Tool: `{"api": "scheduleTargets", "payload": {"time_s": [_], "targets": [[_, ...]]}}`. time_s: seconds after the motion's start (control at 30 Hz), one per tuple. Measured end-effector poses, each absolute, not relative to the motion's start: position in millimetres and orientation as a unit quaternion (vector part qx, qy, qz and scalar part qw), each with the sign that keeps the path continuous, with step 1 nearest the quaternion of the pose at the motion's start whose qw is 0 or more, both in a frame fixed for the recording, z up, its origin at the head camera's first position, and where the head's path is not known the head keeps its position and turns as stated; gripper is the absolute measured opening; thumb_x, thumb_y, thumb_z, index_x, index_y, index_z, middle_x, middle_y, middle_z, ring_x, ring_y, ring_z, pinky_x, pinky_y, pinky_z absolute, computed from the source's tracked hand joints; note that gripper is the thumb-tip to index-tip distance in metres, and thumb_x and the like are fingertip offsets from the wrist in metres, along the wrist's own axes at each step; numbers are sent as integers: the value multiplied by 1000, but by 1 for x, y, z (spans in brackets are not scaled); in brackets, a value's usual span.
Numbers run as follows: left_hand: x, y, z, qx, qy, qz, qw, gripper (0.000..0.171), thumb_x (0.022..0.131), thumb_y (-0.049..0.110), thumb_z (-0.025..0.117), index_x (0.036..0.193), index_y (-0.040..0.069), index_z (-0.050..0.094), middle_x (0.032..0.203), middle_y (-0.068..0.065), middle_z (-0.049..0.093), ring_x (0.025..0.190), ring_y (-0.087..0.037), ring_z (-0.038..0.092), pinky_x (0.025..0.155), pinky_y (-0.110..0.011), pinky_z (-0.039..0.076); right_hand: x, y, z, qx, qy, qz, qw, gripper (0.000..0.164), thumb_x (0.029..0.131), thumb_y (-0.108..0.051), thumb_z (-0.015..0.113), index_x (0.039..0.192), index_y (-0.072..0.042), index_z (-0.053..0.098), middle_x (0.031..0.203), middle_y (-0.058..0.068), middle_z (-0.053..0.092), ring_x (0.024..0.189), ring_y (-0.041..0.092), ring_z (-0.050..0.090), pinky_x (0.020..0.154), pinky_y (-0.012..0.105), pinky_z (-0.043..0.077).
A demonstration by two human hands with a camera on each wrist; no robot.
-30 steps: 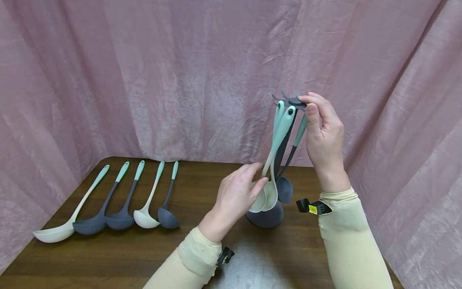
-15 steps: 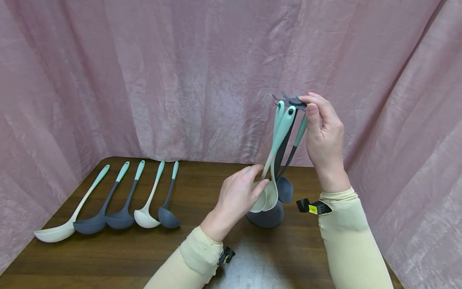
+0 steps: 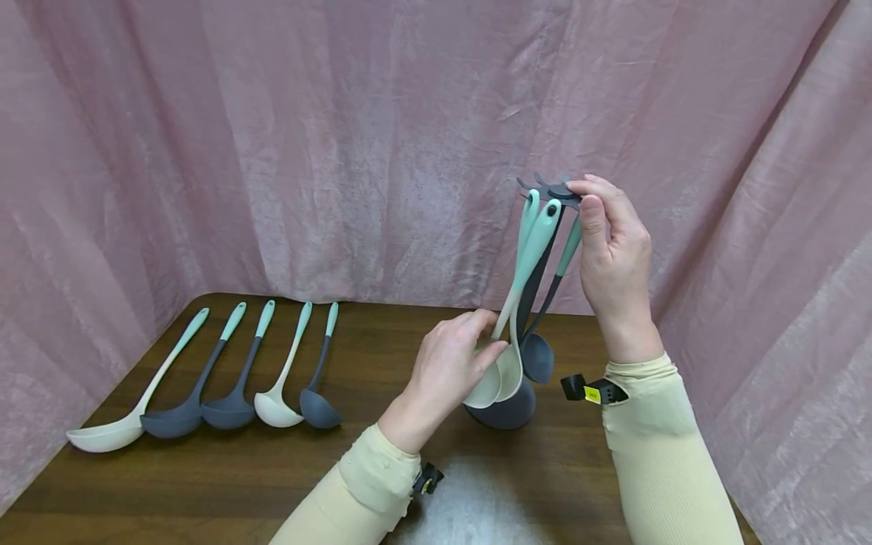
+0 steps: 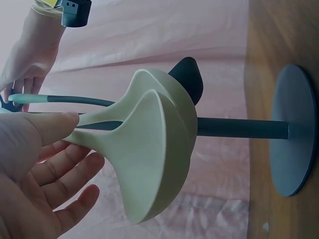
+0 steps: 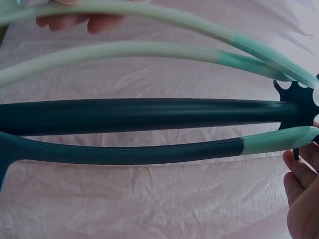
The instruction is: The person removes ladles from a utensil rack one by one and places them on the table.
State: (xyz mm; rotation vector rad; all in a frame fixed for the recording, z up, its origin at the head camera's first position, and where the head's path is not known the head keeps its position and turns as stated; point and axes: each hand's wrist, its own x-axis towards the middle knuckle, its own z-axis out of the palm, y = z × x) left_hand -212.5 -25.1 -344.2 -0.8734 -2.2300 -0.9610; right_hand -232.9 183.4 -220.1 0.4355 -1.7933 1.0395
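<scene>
A dark grey utensil stand (image 3: pixel 507 412) rises on a round base at the right of the table in the head view. Two white ladles with mint handles hang from it. My left hand (image 3: pixel 446 363) pinches the neck of the nearer white ladle (image 4: pixel 142 154) between thumb and index finger, its other fingers loosely bent. The second white ladle (image 4: pixel 179 99) hangs close behind, bowls overlapping. My right hand (image 3: pixel 616 265) holds the edge of the stand's hooked top (image 3: pixel 562 192). Below that hand hangs a dark grey ladle (image 3: pixel 538 357) with a mint handle.
On the left of the wooden table (image 3: pixel 204 484) several ladles lie in a row, handles pointing back, among them a white ladle (image 3: pixel 109 437) and a small grey ladle (image 3: pixel 320 409). A pink curtain (image 3: pixel 409 151) closes off the back and sides.
The bowl of the white ladle in my left hand has dropped slightly lower and to the left. My right hand stays at the stand's top.
</scene>
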Motion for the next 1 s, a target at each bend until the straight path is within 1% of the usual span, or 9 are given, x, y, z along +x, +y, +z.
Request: {"api": "scheduleTargets", "payload": {"time_s": [0.13, 0.27, 0.4, 0.63, 0.83, 1.0], "targets": [[-213, -27, -343, -329, -824, -360, 289, 21, 92, 17, 93, 102, 14, 76, 94, 5, 77, 79, -14, 71, 76, -39, 55, -233, 183, -220, 180, -736, 430, 491, 47, 114, -48, 60, 132, -9, 79, 143, 5, 72, 143, 17, 59, 121, 32, 42], [-211, -29, -343, -328, -822, -357, 298, 20, 91, 18, 93, 98, 14, 75, 89, 6, 75, 75, -14, 67, 74, -38, 54, -233, 183, -221, 179, -737, 430, 491, 46, 114, -47, 60, 132, -10, 79, 144, 4, 72, 143, 17, 59, 121, 32, 42], [-210, -31, -341, -324, -823, -357, 300, 19, 92, 19, 93, 98, 14, 75, 88, 6, 74, 74, -14, 67, 71, -37, 54, -232, 182, -221, 181, -737, 426, 492, 46, 114, -47, 59, 132, -10, 79, 143, 4, 72, 143, 17, 59, 121, 33, 42], [-209, -35, -340, -313, -832, -358, 288, 16, 94, 21, 91, 100, 16, 77, 88, 7, 74, 72, -13, 65, 64, -32, 51, -231, 182, -222, 180, -740, 423, 490, 45, 114, -47, 59, 133, -11, 79, 143, 3, 72, 143, 17, 59, 120, 32, 43], [-208, -36, -338, -315, -831, -355, 290, 17, 94, 21, 92, 100, 16, 76, 88, 8, 73, 70, -12, 63, 62, -30, 49, -230, 182, -222, 177, -741, 427, 487, 42, 115, -44, 60, 134, -11, 79, 144, 3, 71, 143, 16, 59, 120, 31, 43], [-206, -37, -336, -317, -829, -353, 297, 16, 94, 21, 91, 99, 17, 76, 87, 8, 73, 70, -12, 62, 62, -31, 49, -230, 182, -222, 174, -743, 427, 486, 42, 115, -44, 60, 134, -11, 79, 145, 2, 71, 144, 16, 59, 120, 31, 43]]}}
